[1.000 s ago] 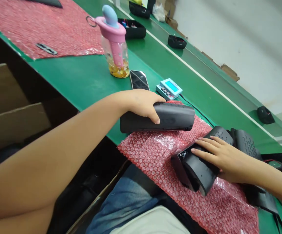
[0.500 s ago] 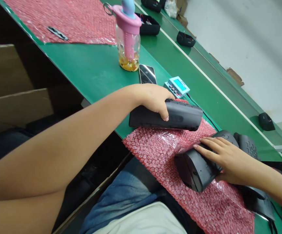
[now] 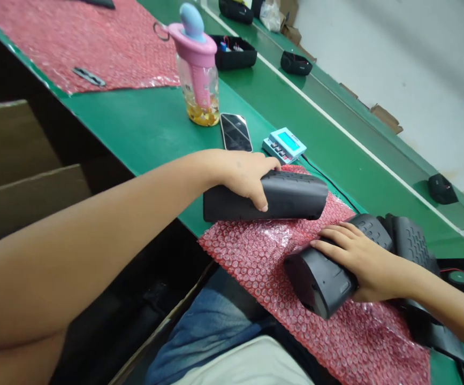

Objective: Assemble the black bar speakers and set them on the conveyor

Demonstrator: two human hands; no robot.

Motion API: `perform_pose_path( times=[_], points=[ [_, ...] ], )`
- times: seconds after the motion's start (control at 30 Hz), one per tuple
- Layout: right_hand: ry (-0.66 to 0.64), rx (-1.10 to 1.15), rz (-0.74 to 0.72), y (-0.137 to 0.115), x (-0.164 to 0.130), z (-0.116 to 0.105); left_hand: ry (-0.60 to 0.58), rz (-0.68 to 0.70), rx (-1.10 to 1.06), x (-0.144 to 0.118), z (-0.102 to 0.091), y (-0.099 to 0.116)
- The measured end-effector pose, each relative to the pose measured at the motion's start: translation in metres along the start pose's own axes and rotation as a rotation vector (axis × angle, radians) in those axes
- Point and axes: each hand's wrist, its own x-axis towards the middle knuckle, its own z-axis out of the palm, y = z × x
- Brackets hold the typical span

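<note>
My left hand [image 3: 245, 175] grips a long black plastic casing [image 3: 291, 198] from above, with the thumb along its near side. That casing lies across the far edge of a red bubble-wrap sheet [image 3: 256, 262]. My right hand [image 3: 354, 256] is wrapped over a second black plastic casing [image 3: 328, 294], which rests tilted on the same sheet. Its end face points towards me, and my palm covers its middle. Just beyond the right hand stands another black textured casing [image 3: 414, 240]. A light-blue meter with a lit screen [image 3: 286, 144] sits beyond the left hand.
A phone [image 3: 235, 131] and a pink-lidded bottle [image 3: 199, 75] stand left of the meter on the green table [image 3: 135, 123]. A second bubble-wrap sheet [image 3: 115, 43] holds a small grey strip [image 3: 89, 76]. An open black casing [image 3: 235, 53] with wires lies farther back.
The view has tilted and shifted slightly, so the far-left things sit lower in the picture. Both hands keep their grips on the casings, with little other visible movement.
</note>
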Motion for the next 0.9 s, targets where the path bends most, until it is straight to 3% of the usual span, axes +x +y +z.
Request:
perform_pose_path(
  times=[0.13, 0.27, 0.5, 0.67, 0.73, 0.8, 0.83, 0.9],
  points=[
    [0.099, 0.039, 0.0, 0.0, -0.002, 0.017, -0.154, 0.004, 0.201, 0.008, -0.008, 0.01],
    [0.17, 0.111, -0.032, 0.003, 0.004, 0.023, -0.246, 0.01, 0.071, 0.011, -0.01, 0.015],
    [0.267, 0.094, -0.127, 0.009, 0.009, 0.026, -0.094, 0.017, -0.004, -0.002, 0.006, 0.019],
    [0.418, 0.287, -0.116, 0.01, 0.009, 0.03, 0.049, -0.014, 0.075, -0.01, 0.012, 0.029],
    [0.442, 0.315, -0.083, 0.009, 0.009, 0.029, 0.172, -0.032, 0.188, -0.012, 0.005, 0.035],
    [0.456, 0.293, -0.06, 0.008, 0.01, 0.028, 0.441, -0.047, 0.225, -0.009, -0.009, 0.042],
    [0.464, 0.273, -0.054, 0.007, 0.01, 0.027, 0.606, -0.043, 0.112, -0.005, -0.019, 0.045],
    [0.477, 0.233, -0.051, 0.006, 0.011, 0.026, 0.853, -0.008, -0.357, 0.009, -0.04, 0.05]
  ],
)
